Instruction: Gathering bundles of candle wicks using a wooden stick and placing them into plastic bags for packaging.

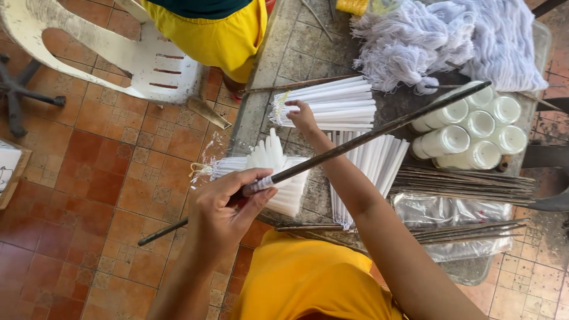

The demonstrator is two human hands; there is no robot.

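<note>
Grey stone worktable [284,65] carried white candle bundles [332,106], fanned candle bunch [275,160], white wick yarn heap [427,41], cluster of white jar candles [474,127], dark stick stacks [468,186]. White plastic chair [148,65] stood on tiled floor, another person in yellow seated on it. Left hand [228,204] had fingers curled tight round long dark rod [355,142], pinching white candle end against it. Right hand [302,115] lay on candle bundle, fingers loosely bent, touching, clasping nothing visible. Rod ran diagonally over table, from lower left floor side up to jars at upper right.
</note>
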